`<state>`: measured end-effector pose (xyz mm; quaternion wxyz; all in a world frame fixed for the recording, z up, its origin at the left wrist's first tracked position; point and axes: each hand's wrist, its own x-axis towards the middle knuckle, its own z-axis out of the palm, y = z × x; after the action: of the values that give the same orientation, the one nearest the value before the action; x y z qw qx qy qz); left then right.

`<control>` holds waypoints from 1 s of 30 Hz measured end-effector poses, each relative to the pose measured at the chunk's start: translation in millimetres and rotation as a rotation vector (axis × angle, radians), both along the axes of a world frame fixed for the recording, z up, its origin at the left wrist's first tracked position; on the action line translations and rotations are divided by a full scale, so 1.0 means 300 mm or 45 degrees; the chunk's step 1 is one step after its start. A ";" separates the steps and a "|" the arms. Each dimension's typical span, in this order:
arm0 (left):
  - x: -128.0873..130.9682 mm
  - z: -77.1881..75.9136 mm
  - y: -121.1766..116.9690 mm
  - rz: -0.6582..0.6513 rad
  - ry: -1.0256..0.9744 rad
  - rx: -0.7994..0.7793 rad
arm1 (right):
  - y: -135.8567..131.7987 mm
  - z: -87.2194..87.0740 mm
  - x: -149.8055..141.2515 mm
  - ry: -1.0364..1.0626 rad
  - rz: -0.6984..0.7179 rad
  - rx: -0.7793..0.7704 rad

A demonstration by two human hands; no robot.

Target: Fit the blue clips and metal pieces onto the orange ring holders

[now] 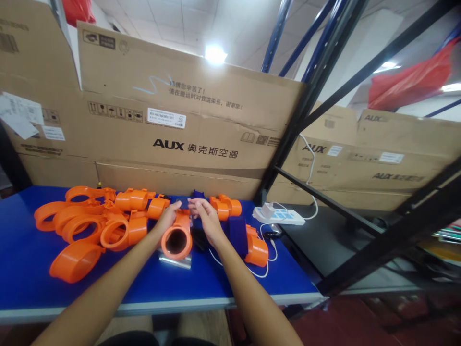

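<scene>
The orange ring [183, 222] with a short neck is at the lower centre of the frame, its round opening facing the wearer, above the blue desk [25, 274]. The left hand [169, 215] grasps it near the top of the neck, thumb beside a small dark piece [184, 204]. The right hand [204, 215] has its fingers bent at that same end; whether it grips or only touches, I cannot tell. The ring looks like moulded plastic: probably light, stiff and rather slick, hardly fragile, though a thin wall might flex if squeezed. The neck seems the surest hold, the rim second.
</scene>
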<state>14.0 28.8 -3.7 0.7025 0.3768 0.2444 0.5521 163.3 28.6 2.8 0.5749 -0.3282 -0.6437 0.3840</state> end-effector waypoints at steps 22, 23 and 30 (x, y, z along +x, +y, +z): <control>-0.052 0.025 -0.006 0.080 -0.065 -0.116 | 0.120 -0.125 0.071 -0.993 -0.569 0.342; -0.052 0.022 -0.006 0.078 -0.063 -0.116 | 0.125 -0.123 0.068 -1.062 -0.572 0.361; -0.052 0.013 -0.006 0.087 -0.059 -0.143 | 0.136 -0.098 0.061 -1.580 -0.621 0.405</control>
<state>-1.7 26.9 0.0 0.7087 0.3153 0.2717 0.5697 181.7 69.5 -26.7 0.2108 -0.5347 -0.8103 -0.1147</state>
